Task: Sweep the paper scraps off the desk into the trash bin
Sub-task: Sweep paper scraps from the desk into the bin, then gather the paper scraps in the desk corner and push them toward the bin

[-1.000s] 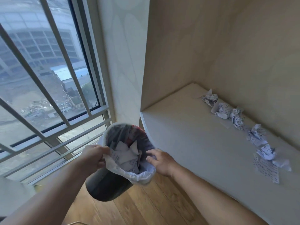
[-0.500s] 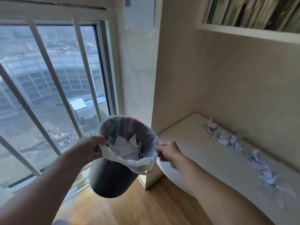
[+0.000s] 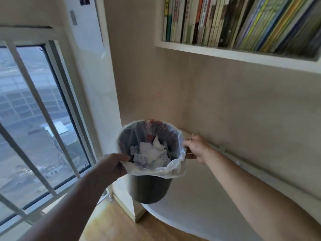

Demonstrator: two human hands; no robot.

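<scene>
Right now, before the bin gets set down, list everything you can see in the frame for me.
trash bin: one, dark grey, held up over the left end of the desk
bin liner: one, translucent white, folded over the bin's rim
paper scraps: several, white with print, inside the bin
desk: one, off-white, below and right of the bin; its far part is hidden by the right arm
bookshelf: one, white, on the wall above the desk
books: a full row, mixed colours, upright on the shelf
window: one, white bars, at left
floor: wood, bottom centre
left hand: fingers gripping the near-left rim
right hand: fingers gripping the right rim
</scene>
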